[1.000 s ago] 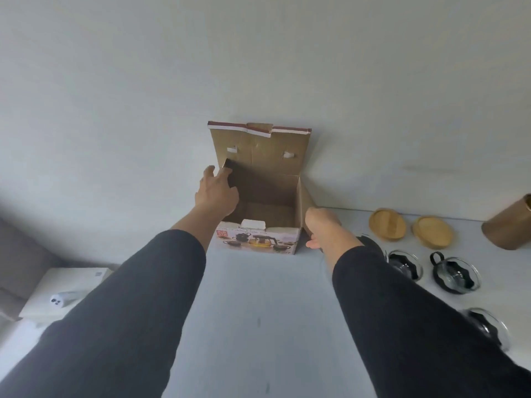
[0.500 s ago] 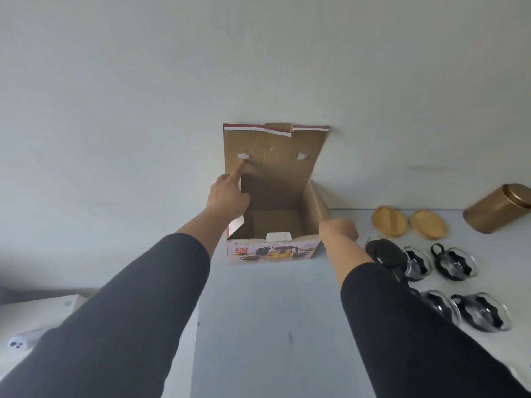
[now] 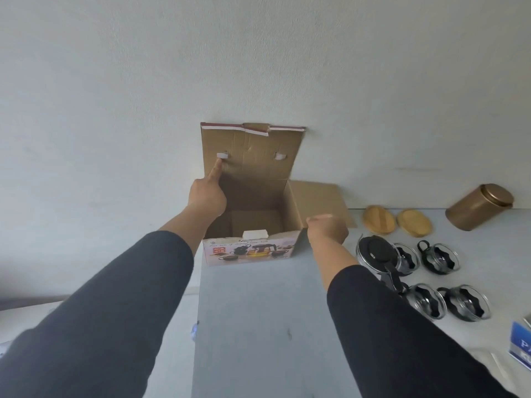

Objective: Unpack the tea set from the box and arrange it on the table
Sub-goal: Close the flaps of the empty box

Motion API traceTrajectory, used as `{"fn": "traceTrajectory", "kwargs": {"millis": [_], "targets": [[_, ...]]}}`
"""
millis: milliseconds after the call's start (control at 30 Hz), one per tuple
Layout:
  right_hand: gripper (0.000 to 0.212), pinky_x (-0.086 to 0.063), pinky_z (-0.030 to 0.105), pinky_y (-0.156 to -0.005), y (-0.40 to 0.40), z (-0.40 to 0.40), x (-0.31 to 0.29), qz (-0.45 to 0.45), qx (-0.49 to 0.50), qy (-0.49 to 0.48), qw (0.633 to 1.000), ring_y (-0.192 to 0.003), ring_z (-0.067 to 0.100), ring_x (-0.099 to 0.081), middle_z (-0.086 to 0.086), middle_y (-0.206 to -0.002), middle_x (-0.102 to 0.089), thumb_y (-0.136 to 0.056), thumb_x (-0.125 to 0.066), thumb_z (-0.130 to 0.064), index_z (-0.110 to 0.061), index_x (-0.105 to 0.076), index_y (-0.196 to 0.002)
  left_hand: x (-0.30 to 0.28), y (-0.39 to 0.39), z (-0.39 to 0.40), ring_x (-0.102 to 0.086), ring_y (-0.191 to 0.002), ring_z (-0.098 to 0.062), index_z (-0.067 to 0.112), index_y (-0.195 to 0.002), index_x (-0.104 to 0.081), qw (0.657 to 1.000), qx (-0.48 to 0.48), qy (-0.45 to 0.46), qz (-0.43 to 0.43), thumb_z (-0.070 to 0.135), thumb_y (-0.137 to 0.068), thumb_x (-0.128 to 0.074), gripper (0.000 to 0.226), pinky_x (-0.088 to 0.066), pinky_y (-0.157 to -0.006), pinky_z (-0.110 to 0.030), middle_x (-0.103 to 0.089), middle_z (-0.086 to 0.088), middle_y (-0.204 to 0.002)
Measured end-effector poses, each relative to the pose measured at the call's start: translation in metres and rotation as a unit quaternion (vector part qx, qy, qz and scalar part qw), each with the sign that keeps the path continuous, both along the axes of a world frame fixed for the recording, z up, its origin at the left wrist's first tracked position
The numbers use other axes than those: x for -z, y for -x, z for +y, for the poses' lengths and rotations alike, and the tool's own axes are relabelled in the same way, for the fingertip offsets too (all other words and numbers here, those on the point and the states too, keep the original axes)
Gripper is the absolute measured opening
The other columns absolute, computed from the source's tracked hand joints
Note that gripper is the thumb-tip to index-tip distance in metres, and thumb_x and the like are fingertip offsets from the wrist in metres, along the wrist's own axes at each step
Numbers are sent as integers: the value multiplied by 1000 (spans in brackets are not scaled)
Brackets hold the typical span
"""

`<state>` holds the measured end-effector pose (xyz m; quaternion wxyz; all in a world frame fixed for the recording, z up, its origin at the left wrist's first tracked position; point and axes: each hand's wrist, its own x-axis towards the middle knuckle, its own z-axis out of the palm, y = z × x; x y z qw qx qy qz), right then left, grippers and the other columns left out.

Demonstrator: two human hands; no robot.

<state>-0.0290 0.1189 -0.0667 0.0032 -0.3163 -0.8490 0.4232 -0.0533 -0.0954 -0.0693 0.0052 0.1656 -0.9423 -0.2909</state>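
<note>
left hand (image 3: 207,196): index finger straight, tip on upright lid flap, other fingers curled | box (image 3: 249,251): brown corrugated card, open, printed front, at bench (image 3: 258,326) far edge | right hand (image 3: 327,229): loose fist beside side flap, holding nothing | glass teapot (image 3: 376,252), four glass cups, two oval wooden lids, copper tin (image 3: 478,206) to the right

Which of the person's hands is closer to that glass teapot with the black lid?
The right hand. It hangs fisted by the box's right corner, just left of the teapot. The left hand is across the box, its forefinger pressing the raised lid flap.
</note>
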Motion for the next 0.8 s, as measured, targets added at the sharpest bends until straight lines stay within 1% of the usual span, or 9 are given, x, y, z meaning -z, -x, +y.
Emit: {"fn": "traceTrajectory", "kwargs": {"millis": [100, 167, 267, 333, 433, 567, 667, 733, 800], "targets": [[52, -40, 24, -85, -10, -8, -4, 105, 29, -1, 994, -116, 29, -53, 9, -143, -38, -88, -54, 3, -20, -48, -134, 0, -1, 4, -60, -106, -32, 40, -151, -2, 1000, 7, -3, -4, -4, -94, -45, 84, -54, -73, -31, -40, -13, -147], [71, -38, 23, -89, -18, -13, -11, 155, 21, -17, 988, -123, 28, -48, 9, -154, -21, -88, -48, 6, -28, -29, -147, 1, 0, 5, -61, -94, -28, 40, -151, 2, 1000, 15, -7, -6, 3, -96, -42, 79, -54, -67, -30, -44, -14, -143], [79, -37, 17, -80, -24, -16, -22, 215, -4, -67, 974, -127, 20, -41, 8, -157, -14, -87, -49, 7, -31, -20, -150, 3, 0, 4, -59, -81, -24, 38, -150, 8, 999, 29, -20, -16, 24, -100, -38, 69, -51, -63, -30, -52, -16, -133], [79, -42, 19, -84, -24, -16, -28, 263, -17, -102, 959, -125, 13, -31, 10, -155, -18, -84, -52, 8, -28, -24, -149, 4, -1, 4, -60, -97, -31, 34, -151, 8, 999, 28, -15, -24, 35, -100, -38, 69, -53, -77, -37, -49, -15, -138], [77, -51, 41, -92, -22, -14, -37, 350, -45, -159, 922, -123, 13, -26, 16, -149, -29, -79, -54, 11, -20, -33, -146, 7, -3, 6, -54, -114, -36, 30, -152, 5, 999, 36, 6, -25, 41, -98, -43, 73, -50, -93, -44, -48, -12, -141], [73, -46, 27, -86, -31, -14, -47, 381, -128, -192, 895, -115, 15, -29, 20, -145, -35, -79, -50, 15, -17, -38, -144, 11, -7, 8, -55, -112, -34, 31, -151, 10, 998, 43, 44, -11, 37, -100, -37, 69, -40, -104, -44, -52, -11, -137], [65, -45, 20, -75, -39, -18, -40, 393, -197, -196, 876, -99, 25, -58, 14, -128, -54, -83, -53, 5, -16, -39, -143, 7, -10, 8, -60, -105, -30, 30, -151, 7, 993, 77, 87, 1, 30, -103, -30, 61, -41, -103, -45, -47, -8, -142], [62, -43, 18, -73, -44, -24, -32, 359, -230, -172, 888, -89, 25, -64, 11, -112, -64, -86, -57, -4, -17, -38, -144, 1, -9, 6, -61, -98, -28, 26, -152, 3, 988, 101, 115, -10, 21, -103, -30, 59, -49, -96, -43, -35, -5, -152], [56, -43, 19, -74, -48, -29, -23, 322, -275, -183, 887, -88, 24, -66, 8, -105, -69, -86, -61, -10, -16, -45, -139, -1, -4, 2, -60, -77, -23, 27, -152, 9, 991, 97, 96, -16, 16, -102, -34, 66, -55, -80, -37, -39, -5, -148]]}}
